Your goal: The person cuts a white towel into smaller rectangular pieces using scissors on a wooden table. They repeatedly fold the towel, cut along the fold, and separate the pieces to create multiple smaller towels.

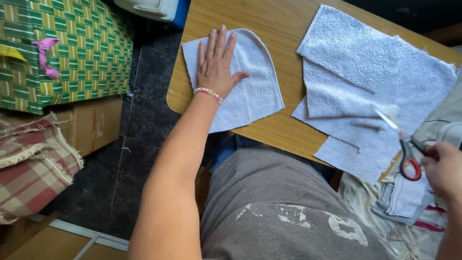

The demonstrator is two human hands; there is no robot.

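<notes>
— One cut cloth (pixel 250 82) lies at the upper middle of the frame, my left hand (pixel 216 62) flat on it, fingers spread.

— What's left?

— Uncut cloths (pixel 365 82) at upper right; my right hand (pixel 445 168) grips the scissors (pixel 406 154).

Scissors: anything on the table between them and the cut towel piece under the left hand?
Nothing visible. The scissors are in the right hand, over the stacked white towel pieces. Between that stack and the cut piece under the left hand lies only bare wooden table.
</notes>
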